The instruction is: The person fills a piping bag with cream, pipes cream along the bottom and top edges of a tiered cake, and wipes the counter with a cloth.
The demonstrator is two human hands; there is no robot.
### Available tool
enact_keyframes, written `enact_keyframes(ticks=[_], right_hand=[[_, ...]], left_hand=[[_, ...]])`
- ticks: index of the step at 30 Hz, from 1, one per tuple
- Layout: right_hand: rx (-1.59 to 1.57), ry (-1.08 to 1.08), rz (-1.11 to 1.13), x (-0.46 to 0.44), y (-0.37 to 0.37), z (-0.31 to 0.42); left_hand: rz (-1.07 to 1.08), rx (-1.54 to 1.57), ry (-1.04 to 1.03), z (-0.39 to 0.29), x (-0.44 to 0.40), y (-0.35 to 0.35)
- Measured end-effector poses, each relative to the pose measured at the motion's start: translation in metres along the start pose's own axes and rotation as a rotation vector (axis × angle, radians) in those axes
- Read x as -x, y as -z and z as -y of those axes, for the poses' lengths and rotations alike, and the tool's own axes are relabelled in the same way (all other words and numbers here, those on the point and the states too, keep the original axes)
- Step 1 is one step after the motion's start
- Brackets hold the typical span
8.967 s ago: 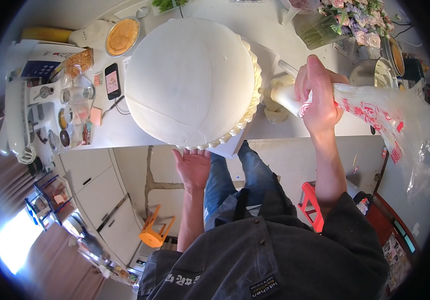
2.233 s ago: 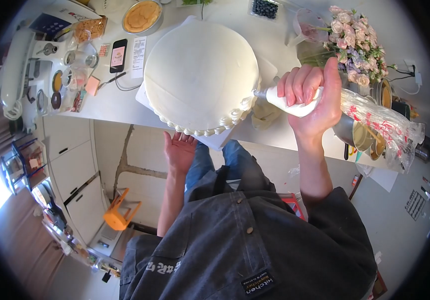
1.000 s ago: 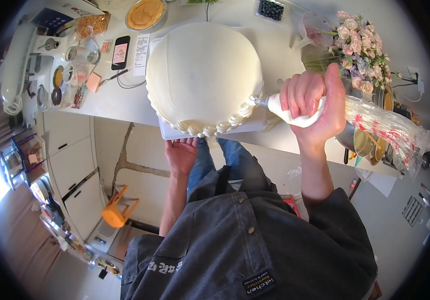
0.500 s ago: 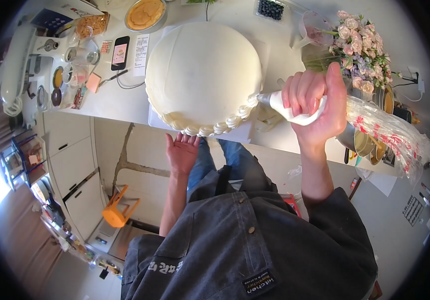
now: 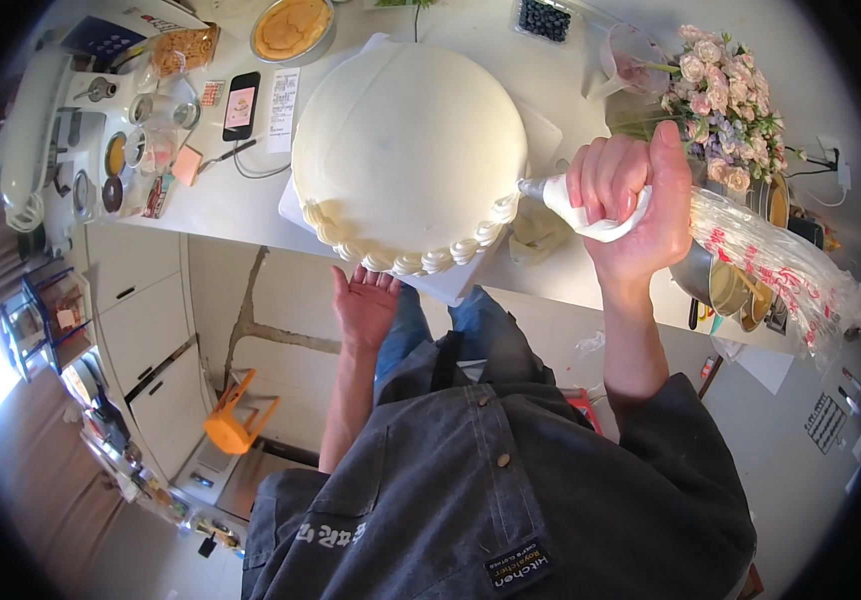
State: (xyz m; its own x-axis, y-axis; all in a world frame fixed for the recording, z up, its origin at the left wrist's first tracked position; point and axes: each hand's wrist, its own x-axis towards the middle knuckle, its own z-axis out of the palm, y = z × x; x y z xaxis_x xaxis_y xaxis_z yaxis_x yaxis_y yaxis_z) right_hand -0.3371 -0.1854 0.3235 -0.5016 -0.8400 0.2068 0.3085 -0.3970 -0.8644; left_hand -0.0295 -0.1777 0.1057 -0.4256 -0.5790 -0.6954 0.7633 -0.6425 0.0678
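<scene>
A round cake (image 5: 406, 145) coated in smooth white cream stands on a square white board (image 5: 451, 284). Piped cream swirls (image 5: 406, 262) run along its near edge and up the right side. My right hand (image 5: 636, 200) is wrapped round a piping bag (image 5: 596, 222), whose metal tip points left at the cake's right edge by the last swirl. The bag's clear, red-printed end (image 5: 781, 262) hangs behind the fist. My left hand (image 5: 365, 305) is palm up with fingers stretched out, below the near edge of the board; its fingertips are partly hidden under the cake's edge.
A phone (image 5: 241, 106) with a cake picture lies left of the cake beside a paper slip (image 5: 282, 110). Behind are a sponge in a tin (image 5: 293, 30) and blueberries (image 5: 543, 20). Flowers (image 5: 721, 100) and metal bowls (image 5: 726, 285) stand at right.
The cake and its board have turned clockwise, with the swirls shifted further round to the left. Both hands stay nearly where they were, and the bag's tip remains at the right edge.
</scene>
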Motion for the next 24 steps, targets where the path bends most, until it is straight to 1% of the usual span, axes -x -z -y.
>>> enact_keyframes(ticks=[1, 4, 6, 7, 10, 12, 16, 19, 21, 22, 24], right_hand=[[-0.003, -0.01, 0.026, 0.0, 0.0, 0.001], [-0.002, -0.039, 0.08, 0.003, -0.002, 0.008], [0.01, -0.055, 0.087, 0.003, -0.004, 0.011], [0.02, -0.043, 0.062, 0.001, -0.004, 0.009], [0.042, -0.018, 0.006, -0.002, -0.002, 0.003], [0.038, -0.022, 0.002, -0.002, -0.001, 0.002], [0.016, -0.061, 0.072, 0.0, -0.002, 0.01], [0.042, -0.039, 0.047, -0.001, -0.002, 0.009], [0.093, -0.01, -0.013, -0.003, -0.002, 0.003], [0.091, -0.012, -0.005, -0.003, -0.003, 0.003], [0.088, -0.018, 0.011, -0.003, -0.001, 0.003]], left_hand=[[0.007, 0.004, -0.009, 0.0, 0.0, -0.005], [-0.082, -0.05, -0.038, 0.003, 0.005, -0.024], [0.002, -0.034, 0.017, -0.004, -0.002, 0.003], [0.044, -0.026, 0.044, -0.006, -0.003, 0.007], [-0.029, -0.004, 0.0, -0.004, -0.002, 0.005], [-0.016, -0.012, 0.019, -0.003, -0.002, 0.002], [0.066, 0.055, 0.036, -0.004, 0.0, -0.004], [0.03, -0.049, 0.004, -0.001, 0.004, -0.015], [0.048, -0.082, 0.057, -0.001, 0.005, -0.013], [0.057, -0.099, 0.083, -0.001, 0.005, -0.011], [-0.011, -0.066, 0.055, -0.001, 0.005, -0.005]])
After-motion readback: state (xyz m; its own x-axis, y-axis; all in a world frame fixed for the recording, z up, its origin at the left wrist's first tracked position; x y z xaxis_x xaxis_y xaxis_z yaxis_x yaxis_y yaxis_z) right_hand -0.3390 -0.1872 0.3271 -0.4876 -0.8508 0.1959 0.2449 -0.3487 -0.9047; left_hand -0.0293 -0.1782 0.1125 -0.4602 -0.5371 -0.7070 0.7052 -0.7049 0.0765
